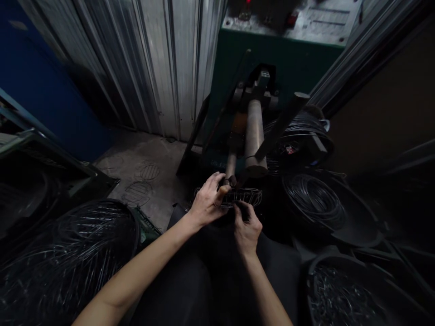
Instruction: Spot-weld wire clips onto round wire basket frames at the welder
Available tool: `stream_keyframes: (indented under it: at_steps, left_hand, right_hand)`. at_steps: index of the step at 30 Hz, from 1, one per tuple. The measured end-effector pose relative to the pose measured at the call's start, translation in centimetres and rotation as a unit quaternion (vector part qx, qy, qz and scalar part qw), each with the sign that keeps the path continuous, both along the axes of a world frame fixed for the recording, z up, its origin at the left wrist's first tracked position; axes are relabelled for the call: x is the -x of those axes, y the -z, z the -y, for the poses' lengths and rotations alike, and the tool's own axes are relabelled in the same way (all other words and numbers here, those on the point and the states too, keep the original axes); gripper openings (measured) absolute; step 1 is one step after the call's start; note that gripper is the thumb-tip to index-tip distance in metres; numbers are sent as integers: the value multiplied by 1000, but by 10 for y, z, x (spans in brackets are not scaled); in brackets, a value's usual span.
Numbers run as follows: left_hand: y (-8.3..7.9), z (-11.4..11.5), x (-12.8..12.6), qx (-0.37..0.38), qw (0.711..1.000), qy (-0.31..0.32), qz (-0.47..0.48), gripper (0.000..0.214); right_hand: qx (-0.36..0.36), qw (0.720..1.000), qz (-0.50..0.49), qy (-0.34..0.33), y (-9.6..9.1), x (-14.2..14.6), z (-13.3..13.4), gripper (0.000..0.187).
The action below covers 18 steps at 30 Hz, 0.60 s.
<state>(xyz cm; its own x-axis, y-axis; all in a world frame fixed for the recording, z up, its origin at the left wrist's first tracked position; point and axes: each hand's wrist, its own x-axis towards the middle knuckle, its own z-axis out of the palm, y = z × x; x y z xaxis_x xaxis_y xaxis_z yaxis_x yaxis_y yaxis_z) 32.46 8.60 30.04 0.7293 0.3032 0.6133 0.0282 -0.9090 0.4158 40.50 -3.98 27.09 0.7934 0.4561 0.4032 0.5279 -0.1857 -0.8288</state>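
A dark round wire basket (249, 198) sits under the metal electrode arms of a green machine (224, 81). My left hand (208, 201) is closed on the basket's left side, its fingers up beside the tip of the thinner metal rod (231, 165). At the near rim, my right hand (248, 225) has its thumb and fingers pinched together. Whatever lies between those fingertips is too small and dark to make out. Above the basket's far side ends the thick metal cylinder (255, 136).
Left of me stands a tub (136, 226) full of cut wires (84, 244). Round wire grids (149, 172) lie on the concrete floor (118, 154). To the right are a coil of wire (312, 199) and a bin of small bent wire pieces (343, 294). A slanted bar (283, 124) juts near the cylinder.
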Motion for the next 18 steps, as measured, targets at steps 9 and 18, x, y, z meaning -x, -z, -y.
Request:
stream_keyframes:
  at_steps: [9,18]
  left_hand:
    - [2,-6,0,-52,999,4,7,56]
    - [0,-6,-2,-43,999,-10,-6,56]
  right_hand:
    - [-14,1000,22,-2,3,1,-5,18]
    - [16,998,28,56,-19,5,41,34]
